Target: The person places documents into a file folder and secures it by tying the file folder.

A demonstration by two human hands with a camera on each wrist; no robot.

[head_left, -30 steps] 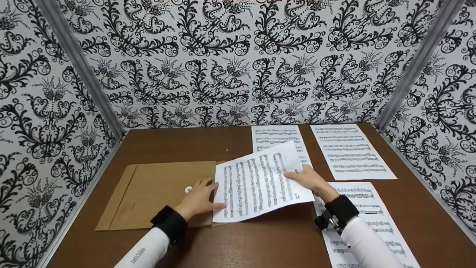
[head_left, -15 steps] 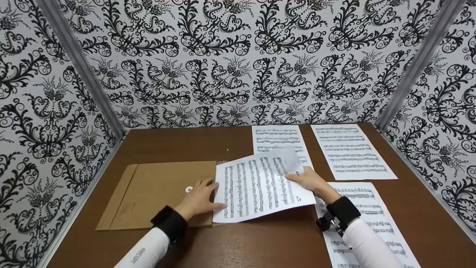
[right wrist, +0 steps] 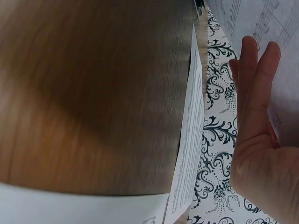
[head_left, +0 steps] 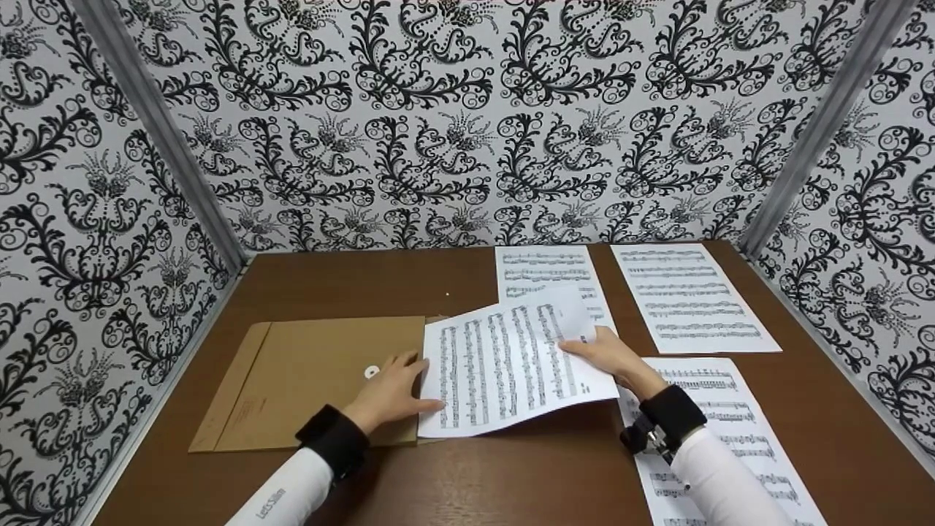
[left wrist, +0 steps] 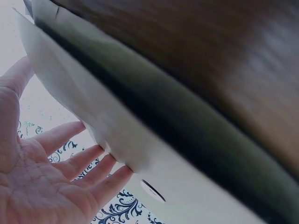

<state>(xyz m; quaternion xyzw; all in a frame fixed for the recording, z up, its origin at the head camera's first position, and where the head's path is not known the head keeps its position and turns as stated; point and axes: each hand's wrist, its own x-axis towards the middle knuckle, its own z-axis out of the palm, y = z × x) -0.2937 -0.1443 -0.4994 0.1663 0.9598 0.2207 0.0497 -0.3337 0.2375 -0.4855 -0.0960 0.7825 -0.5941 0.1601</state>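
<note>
A brown envelope (head_left: 307, 380) with a white round button (head_left: 372, 372) lies flat on the left of the table. From its right end a sheet of music (head_left: 497, 369) sticks out, its left part hidden inside. My left hand (head_left: 391, 387) rests on the envelope's end, thumb touching the sheet; in the left wrist view its spread fingertips touch the envelope's front layer (left wrist: 107, 121), and the mouth gapes. My right hand (head_left: 610, 354) pinches the sheet's right edge, thumb on top and fingers (right wrist: 254, 88) underneath. That side of the sheet is lifted and bowed.
More music sheets lie on the brown table (head_left: 497, 482): one at the back (head_left: 544, 261), partly covered by the held sheet, one at the back right (head_left: 694, 296), and one under my right forearm (head_left: 738, 416). Patterned walls (head_left: 438, 146) enclose the table.
The sheet's raised far right corner has dipped slightly, and its curve has shifted a little. Both hands stay almost in place.
</note>
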